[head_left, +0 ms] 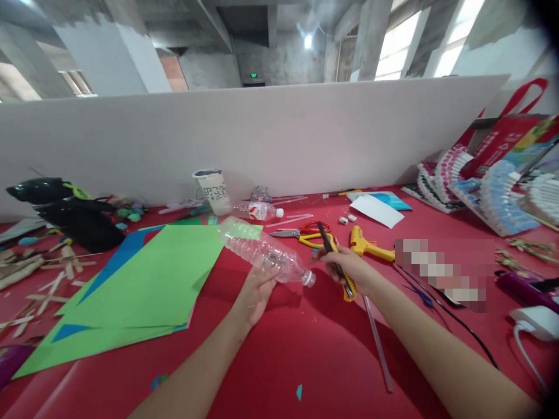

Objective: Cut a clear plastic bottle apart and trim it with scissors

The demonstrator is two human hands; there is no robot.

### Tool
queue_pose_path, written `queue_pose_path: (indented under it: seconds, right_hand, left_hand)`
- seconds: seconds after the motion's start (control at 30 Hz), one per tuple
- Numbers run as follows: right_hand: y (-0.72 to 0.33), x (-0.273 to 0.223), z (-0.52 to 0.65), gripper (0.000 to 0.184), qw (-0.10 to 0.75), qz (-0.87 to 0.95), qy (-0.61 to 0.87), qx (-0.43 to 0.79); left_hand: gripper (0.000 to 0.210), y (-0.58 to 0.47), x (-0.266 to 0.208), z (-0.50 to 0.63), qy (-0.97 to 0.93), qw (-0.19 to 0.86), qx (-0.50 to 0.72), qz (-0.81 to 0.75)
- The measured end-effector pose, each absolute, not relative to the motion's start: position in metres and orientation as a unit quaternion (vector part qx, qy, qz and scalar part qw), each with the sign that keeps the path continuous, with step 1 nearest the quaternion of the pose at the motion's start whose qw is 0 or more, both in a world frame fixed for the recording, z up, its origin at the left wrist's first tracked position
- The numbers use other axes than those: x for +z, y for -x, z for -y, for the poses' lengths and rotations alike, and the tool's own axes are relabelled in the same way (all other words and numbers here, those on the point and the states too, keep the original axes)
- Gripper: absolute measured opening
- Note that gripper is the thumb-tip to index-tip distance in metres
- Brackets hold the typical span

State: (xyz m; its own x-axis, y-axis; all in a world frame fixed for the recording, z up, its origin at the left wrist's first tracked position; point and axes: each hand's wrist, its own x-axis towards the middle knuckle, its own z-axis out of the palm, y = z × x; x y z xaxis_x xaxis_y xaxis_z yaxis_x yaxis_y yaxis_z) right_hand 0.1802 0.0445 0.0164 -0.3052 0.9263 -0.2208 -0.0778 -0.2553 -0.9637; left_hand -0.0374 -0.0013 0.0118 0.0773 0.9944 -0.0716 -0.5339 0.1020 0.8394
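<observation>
My left hand (pixel 258 291) is closed around the lower side of a clear plastic bottle (pixel 266 250), which lies tilted with its white-capped neck toward the right. In my right hand (pixel 345 270) is a utility knife (pixel 332 256) with a black and yellow body, its upper end pointing up and away from me. The knife stays apart from the bottle, a short way right of the cap. Whether its blade is out, I cannot tell. Just behind the two hands lie scissors (pixel 301 234) with red and yellow handles. A yellow glue gun (pixel 369 245) rests beside my right hand.
Green sheets of paper (pixel 144 279) cover the left side of the red table (pixel 262 361). A paper cup (pixel 212 192) and a second bottle (pixel 257 210) stand and lie near the white partition (pixel 262 139). A glue stick (pixel 378 343) and a black cable (pixel 454 320) lie at right.
</observation>
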Motion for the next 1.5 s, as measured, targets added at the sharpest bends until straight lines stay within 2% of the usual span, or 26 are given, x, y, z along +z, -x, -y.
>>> queue_pose_path:
  seconds: [0.17, 0.4, 0.5, 0.6, 0.67, 0.73, 0.8, 0.9, 0.97, 1.03, 1.17, 1.27, 1.37, 1.5]
  right_hand:
    - [-0.164, 0.020, -0.026, 0.024, 0.307, 0.569, 0.461, 0.607]
    - [-0.188, 0.021, -0.051, 0.025, 0.415, 0.571, 0.469, 0.532]
    - [-0.201, 0.027, -0.054, 0.023, 0.414, 0.590, 0.451, 0.526]
    - [-0.202, 0.029, -0.050, 0.019, 0.379, 0.618, 0.427, 0.541]
    - [-0.200, 0.029, -0.047, 0.020, 0.376, 0.629, 0.419, 0.536]
    - [-0.197, 0.030, -0.046, 0.021, 0.400, 0.633, 0.419, 0.512]
    - [-0.195, 0.033, -0.045, 0.023, 0.443, 0.636, 0.424, 0.468]
    - [-0.192, 0.043, -0.039, 0.024, 0.496, 0.652, 0.429, 0.381]
    - [-0.188, 0.049, -0.031, 0.023, 0.491, 0.687, 0.421, 0.331]
    - [-0.183, 0.051, -0.022, 0.024, 0.447, 0.741, 0.406, 0.295]
    - [-0.176, 0.053, -0.010, 0.022, 0.370, 0.801, 0.411, 0.229]
    - [-0.176, 0.058, -0.010, 0.018, 0.338, 0.811, 0.436, 0.195]
    - [-0.179, 0.068, -0.015, 0.016, 0.296, 0.819, 0.457, 0.180]
    - [-0.185, 0.072, -0.016, 0.018, 0.211, 0.824, 0.487, 0.198]
  left_hand:
    - [0.037, 0.033, 0.012, 0.004, -0.406, 0.618, 0.551, -0.386]
    - [0.023, 0.032, 0.017, 0.017, -0.579, 0.440, 0.479, -0.492]
    - [0.034, 0.035, 0.030, 0.024, -0.662, 0.281, 0.486, -0.496]
    - [0.061, 0.038, 0.040, 0.024, -0.789, -0.005, 0.359, -0.498]
    - [0.070, 0.037, 0.043, 0.023, -0.815, -0.077, 0.261, -0.512]
    - [0.068, 0.035, 0.045, 0.022, -0.811, -0.062, 0.214, -0.541]
    - [0.061, 0.034, 0.048, 0.023, -0.781, -0.005, 0.237, -0.578]
    - [0.049, 0.035, 0.051, 0.024, -0.687, 0.178, 0.345, -0.614]
    - [0.041, 0.038, 0.052, 0.022, -0.631, 0.285, 0.401, -0.600]
    - [0.036, 0.039, 0.050, 0.020, -0.611, 0.324, 0.430, -0.580]
    - [0.035, 0.040, 0.049, 0.019, -0.615, 0.317, 0.431, -0.579]
    - [0.052, 0.041, 0.055, 0.021, -0.634, 0.249, 0.390, -0.620]
    - [0.066, 0.043, 0.063, 0.020, -0.682, 0.152, 0.273, -0.661]
    - [0.060, 0.040, 0.065, 0.017, -0.744, 0.106, 0.117, -0.650]
